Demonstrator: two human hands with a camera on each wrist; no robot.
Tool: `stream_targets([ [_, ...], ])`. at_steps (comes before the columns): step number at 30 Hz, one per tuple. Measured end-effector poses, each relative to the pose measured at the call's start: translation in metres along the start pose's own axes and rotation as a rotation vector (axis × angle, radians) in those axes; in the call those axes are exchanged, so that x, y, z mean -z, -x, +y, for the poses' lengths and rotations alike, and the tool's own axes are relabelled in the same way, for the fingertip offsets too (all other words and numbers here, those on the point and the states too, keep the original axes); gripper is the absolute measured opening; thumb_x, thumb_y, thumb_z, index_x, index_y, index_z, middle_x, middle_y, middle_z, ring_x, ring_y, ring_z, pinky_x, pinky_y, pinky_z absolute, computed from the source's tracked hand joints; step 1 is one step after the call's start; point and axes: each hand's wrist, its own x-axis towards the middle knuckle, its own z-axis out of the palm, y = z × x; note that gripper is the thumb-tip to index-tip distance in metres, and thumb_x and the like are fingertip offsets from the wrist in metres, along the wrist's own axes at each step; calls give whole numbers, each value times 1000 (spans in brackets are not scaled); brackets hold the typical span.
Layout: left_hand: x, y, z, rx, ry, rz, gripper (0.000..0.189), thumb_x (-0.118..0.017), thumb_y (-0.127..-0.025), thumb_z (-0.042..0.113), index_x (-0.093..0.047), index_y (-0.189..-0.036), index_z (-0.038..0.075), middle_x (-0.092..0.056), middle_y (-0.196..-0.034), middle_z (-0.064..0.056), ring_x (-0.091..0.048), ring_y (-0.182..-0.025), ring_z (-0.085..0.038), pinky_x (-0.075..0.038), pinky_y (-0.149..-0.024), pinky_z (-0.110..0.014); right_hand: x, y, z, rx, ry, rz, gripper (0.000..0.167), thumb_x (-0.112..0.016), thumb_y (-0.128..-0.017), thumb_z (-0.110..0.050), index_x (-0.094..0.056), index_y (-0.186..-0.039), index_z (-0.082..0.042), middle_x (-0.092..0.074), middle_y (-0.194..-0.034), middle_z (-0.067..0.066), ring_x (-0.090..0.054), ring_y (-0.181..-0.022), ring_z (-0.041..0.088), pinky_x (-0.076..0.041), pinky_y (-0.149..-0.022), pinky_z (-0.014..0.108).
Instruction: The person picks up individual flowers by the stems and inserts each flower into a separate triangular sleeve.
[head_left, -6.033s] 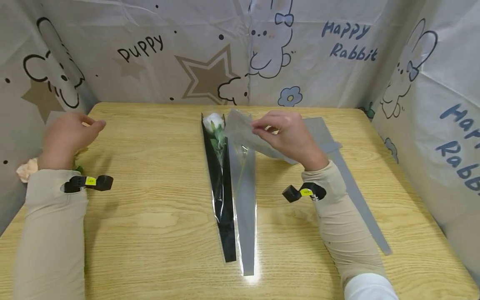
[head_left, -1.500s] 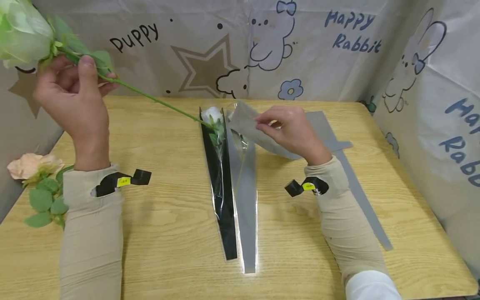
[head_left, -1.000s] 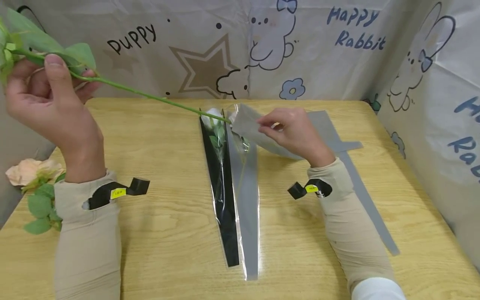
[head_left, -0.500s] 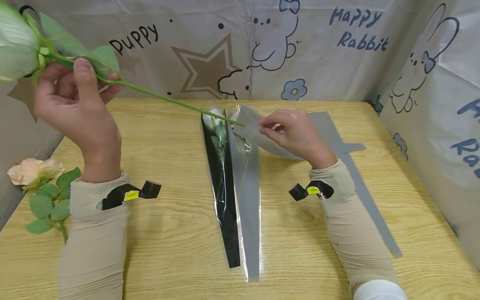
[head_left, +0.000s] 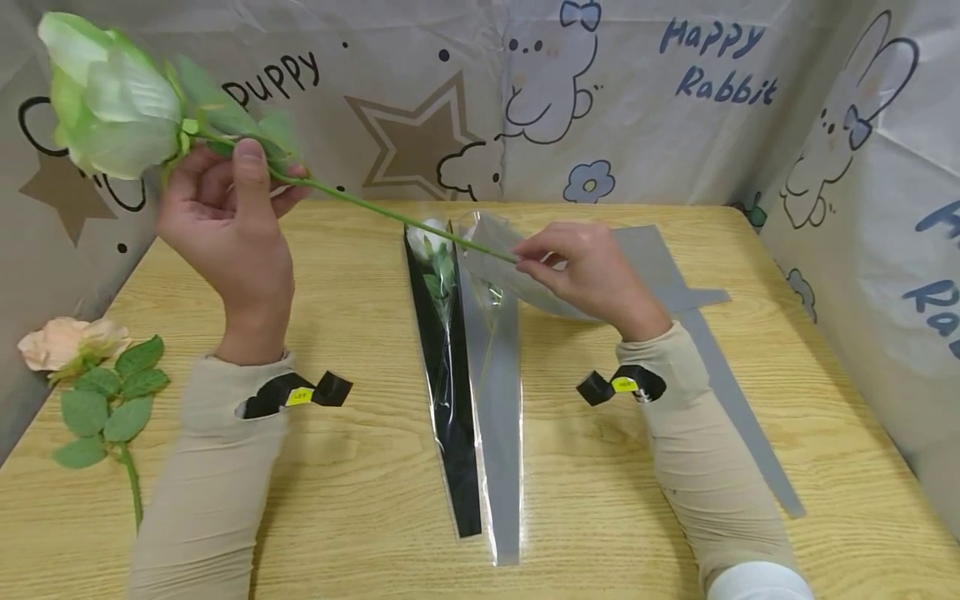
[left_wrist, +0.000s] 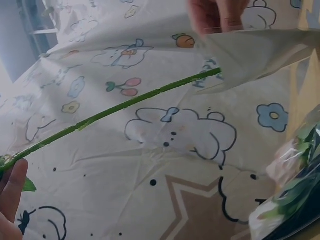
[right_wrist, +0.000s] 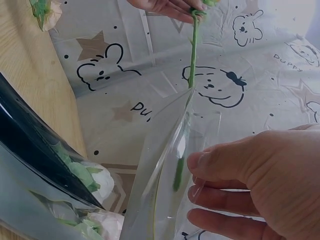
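Head view: the left hand (head_left: 232,225) holds up a large green-white artificial rose (head_left: 116,108), thumb and fingers clamped on its slim green stem (left_wrist: 120,106) just under the bloom, probably to leave the long bare end free to steer. The right hand (head_left: 588,271) pinches the edge of a translucent grey film sleeve (head_left: 543,300), seemingly to keep its mouth spread; the right wrist view shows the stem's tip already inside the film.

A tapering black sleeve (head_left: 459,475) with a white rose (head_left: 429,242) and a tapering grey sleeve (head_left: 502,475) with a pale pink flower (left_wrist: 285,165) lie side by side on the light wooden surface (head_left: 360,467), perhaps paired to save room. A flat grey wrapper (head_left: 744,425) lies partly under the right forearm (head_left: 690,450).

Both hands work near the back edge, close to the printed cloth (head_left: 315,133). Bare wood flanks the wrapped pair, but a leafy peach rose (head_left: 75,343) lies just beside the left forearm (head_left: 206,492).
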Motion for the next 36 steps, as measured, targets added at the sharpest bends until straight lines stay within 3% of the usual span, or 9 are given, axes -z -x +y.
stream_targets([
  [6,-2,13,-13,15,-10,-95,7,-70,-93,-2,-68,-100,-1,-75,-80,-9,-75,-66,-19,-64,-64,-30,0,0,-2,13,1,-1,14,-79,-91,-10,-80,-105,-6,-81,-99,10,-77,-84,20,-64,-75,34],
  [14,-5,31,-28,82,3,-211,11,-68,-94,-5,-68,-105,-2,-77,-88,-7,-77,-72,-17,-65,-70,-30,-2,0,-5,25,-10,-7,15,-80,-91,-11,-80,-105,-6,-81,-99,11,-77,-84,20,-64,-75,33],
  [29,-9,48,-38,161,-13,-328,16,-67,-96,-3,-66,-112,1,-77,-96,-2,-79,-80,-14,-65,-73,-28,-5,0,-9,58,-9,3,13,-79,-91,-11,-80,-104,-6,-81,-98,10,-77,-81,20,-64,-69,35],
  [36,-11,54,-40,152,-13,-378,18,-67,-97,-2,-67,-113,4,-78,-97,0,-79,-82,-14,-65,-74,-31,-5,-1,-13,71,-7,7,14,-80,-91,-10,-81,-104,-6,-81,-97,10,-77,-80,20,-64,-68,36],
])
